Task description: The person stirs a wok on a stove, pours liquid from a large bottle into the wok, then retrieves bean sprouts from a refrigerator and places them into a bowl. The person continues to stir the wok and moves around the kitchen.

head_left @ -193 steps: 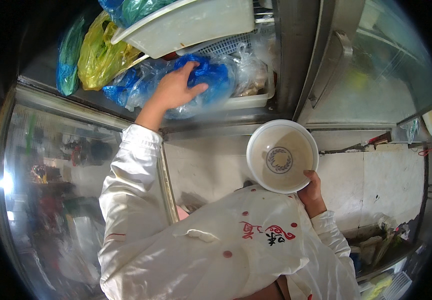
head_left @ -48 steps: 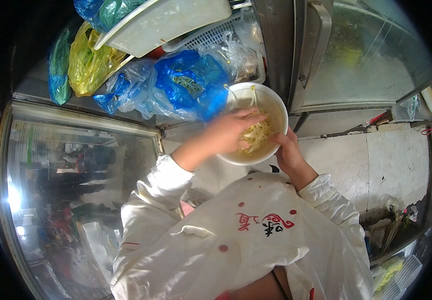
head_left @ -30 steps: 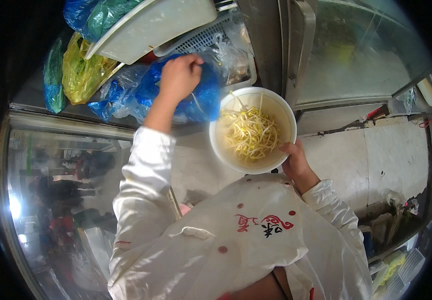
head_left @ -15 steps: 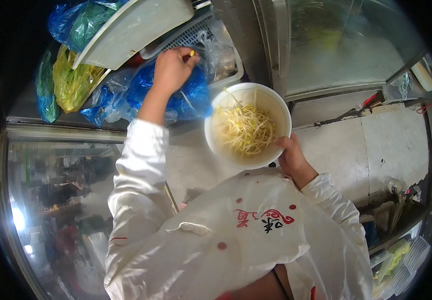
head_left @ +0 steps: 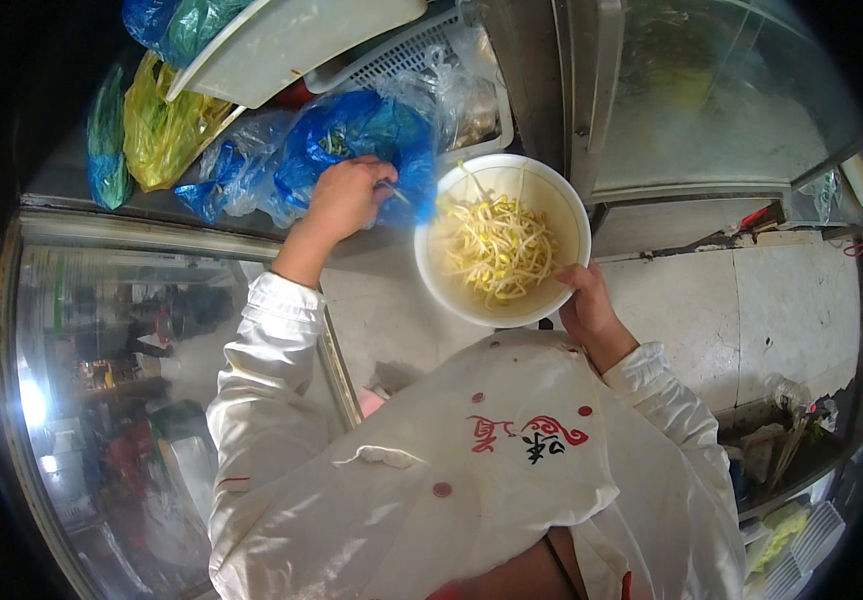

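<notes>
My right hand (head_left: 586, 302) grips the lower right rim of a round white bowl (head_left: 434, 286), thumb over the edge. A heap of bean sprouts (head_left: 504, 246) with pale stems and yellow heads lies inside, a few stems leaning on the far rim. Left of the bowl, over a blue plastic bag (head_left: 357, 120), my left hand (head_left: 345, 200) has its fingers pinched together. A thin pale bean sprout (head_left: 398, 192) shows at its fingertips. The bag's mouth gapes, with something greenish inside.
Beyond the blue bag are a white tub (head_left: 297, 45), a grey perforated basket (head_left: 392, 58) and clear plastic bags (head_left: 457, 95). A yellow bag (head_left: 162, 130) lies at far left. Below it is a glass-topped cabinet (head_left: 132, 350); a glass-fronted case (head_left: 702, 110) stands at upper right.
My left hand has drawn back toward me from above the bags, down to the sprout on the blue bag's near edge. The bowl stays in my right hand.
</notes>
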Available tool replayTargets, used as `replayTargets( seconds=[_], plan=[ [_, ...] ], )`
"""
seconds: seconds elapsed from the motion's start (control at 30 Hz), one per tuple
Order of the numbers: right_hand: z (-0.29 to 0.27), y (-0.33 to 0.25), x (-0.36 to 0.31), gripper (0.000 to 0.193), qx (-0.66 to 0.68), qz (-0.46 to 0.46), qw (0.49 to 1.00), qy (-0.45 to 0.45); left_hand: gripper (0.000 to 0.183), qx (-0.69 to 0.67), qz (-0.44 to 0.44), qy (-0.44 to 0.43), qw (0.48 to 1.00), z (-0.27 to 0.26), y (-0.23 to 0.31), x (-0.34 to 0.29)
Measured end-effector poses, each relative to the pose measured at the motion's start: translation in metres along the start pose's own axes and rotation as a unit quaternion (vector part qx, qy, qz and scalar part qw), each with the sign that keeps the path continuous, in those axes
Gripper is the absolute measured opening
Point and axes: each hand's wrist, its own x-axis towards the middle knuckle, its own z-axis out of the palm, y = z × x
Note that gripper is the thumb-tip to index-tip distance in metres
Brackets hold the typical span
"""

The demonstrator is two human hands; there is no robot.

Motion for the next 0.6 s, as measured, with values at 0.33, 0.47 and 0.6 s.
replayTargets(
  seconds=[0.33,0.47,0.6],
  plan=[
    [-0.004,0.008,0.001,0.057,-0.013,-0.009,1.0,0.023,0.006,-0.137,0.115,0.118,0.977,-0.033,0.064,-0.017],
    [-0.004,0.011,0.003,0.058,-0.016,-0.007,0.999,0.04,0.01,-0.198,0.149,0.095,0.964,-0.034,0.081,-0.026],
    [-0.005,0.007,0.001,0.058,0.012,0.016,1.0,0.003,0.019,-0.032,0.046,0.012,0.998,-0.028,0.031,-0.019]
  ],
)
